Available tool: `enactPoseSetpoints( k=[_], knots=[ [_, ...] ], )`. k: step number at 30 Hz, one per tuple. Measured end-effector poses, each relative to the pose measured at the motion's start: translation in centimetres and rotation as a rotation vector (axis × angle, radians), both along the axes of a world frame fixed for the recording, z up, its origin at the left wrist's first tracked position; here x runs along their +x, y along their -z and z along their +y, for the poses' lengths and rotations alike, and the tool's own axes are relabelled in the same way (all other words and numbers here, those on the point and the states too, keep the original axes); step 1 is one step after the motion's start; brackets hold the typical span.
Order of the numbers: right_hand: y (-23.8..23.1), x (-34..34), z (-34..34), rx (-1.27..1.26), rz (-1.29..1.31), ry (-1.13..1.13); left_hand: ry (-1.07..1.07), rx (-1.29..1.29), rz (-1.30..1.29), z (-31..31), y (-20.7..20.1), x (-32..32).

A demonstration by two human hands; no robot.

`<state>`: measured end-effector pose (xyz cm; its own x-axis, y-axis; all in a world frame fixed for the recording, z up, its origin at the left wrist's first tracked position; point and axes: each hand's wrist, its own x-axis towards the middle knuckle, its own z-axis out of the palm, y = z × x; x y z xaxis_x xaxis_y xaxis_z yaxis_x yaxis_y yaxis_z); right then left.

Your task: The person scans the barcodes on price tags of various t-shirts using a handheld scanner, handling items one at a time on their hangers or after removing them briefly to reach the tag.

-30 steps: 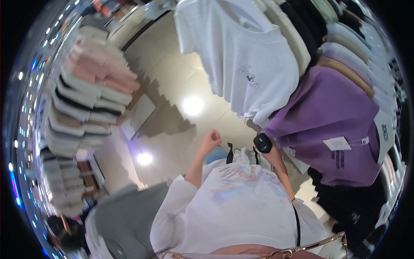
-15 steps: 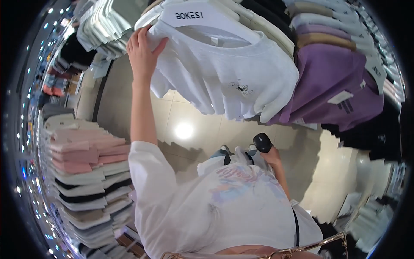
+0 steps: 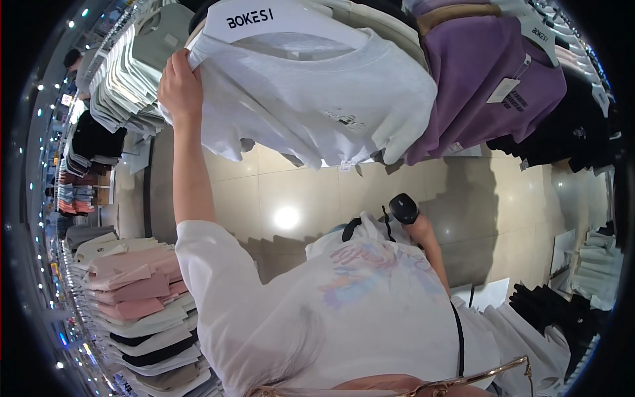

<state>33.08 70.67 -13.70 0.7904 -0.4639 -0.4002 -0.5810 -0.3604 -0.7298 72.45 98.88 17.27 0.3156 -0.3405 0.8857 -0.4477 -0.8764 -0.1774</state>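
Note:
My left hand (image 3: 180, 86) reaches up and is closed on the shoulder of a white T-shirt (image 3: 284, 92), by the end of its white hanger (image 3: 284, 20). A small dark print sits on the shirt's chest, and its lower part hangs in folds. Down by my body, my right hand (image 3: 419, 229) is closed round a black handheld device (image 3: 403, 208) with a rounded oval head. The device's exact kind does not show, and its grip is hidden by my fingers. Right of the white shirt hangs a purple T-shirt (image 3: 469, 79) with a white tag (image 3: 503, 90).
Black shirts (image 3: 569, 126) hang beyond the purple one. At lower left stands a rack of pink shirts (image 3: 132, 278) with white and black ones below. White and grey-green shirts (image 3: 132, 73) fill a rack at upper left. Pale tiled floor (image 3: 245, 192) lies between the racks.
The view has shifted, so the racks appear displaced. My left hand's thumb, earlier apart over the shirt, is now out of sight, with the fingers curled round the shoulder. The right hand keeps the device.

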Motion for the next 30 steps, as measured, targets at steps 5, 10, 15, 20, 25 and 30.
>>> enactPoseSetpoints(
  k=[5, 10, 15, 20, 25, 30],
  knots=[
    [-0.6, 4.0, -0.1, 0.064, -0.030, -0.174, -0.213, -0.021, -0.046, 3.4, -2.3, -3.2],
    [4.4, 7.2, -0.1, -0.267, -0.404, -0.516, -0.515, -0.124, -0.067, 6.5, -5.8, -7.0],
    [5.5, 10.7, 1.7, 0.268, -0.383, -0.197, -0.586, -0.289, -0.119, 12.2, -8.7, -12.4],
    [1.7, 12.7, 1.6, 0.184, -0.143, -0.108, -0.614, -0.386, -0.012, 15.9, -6.9, -18.3],
    [-2.9, 10.8, 0.3, 0.671, -0.330, -0.110, -0.522, -0.619, 0.361, 21.5, -1.5, -23.7],
    [-9.9, 8.3, -0.7, 1.052, -0.330, -0.385, -0.276, -1.040, 0.890, 23.8, 8.9, -29.2]
  ],
)
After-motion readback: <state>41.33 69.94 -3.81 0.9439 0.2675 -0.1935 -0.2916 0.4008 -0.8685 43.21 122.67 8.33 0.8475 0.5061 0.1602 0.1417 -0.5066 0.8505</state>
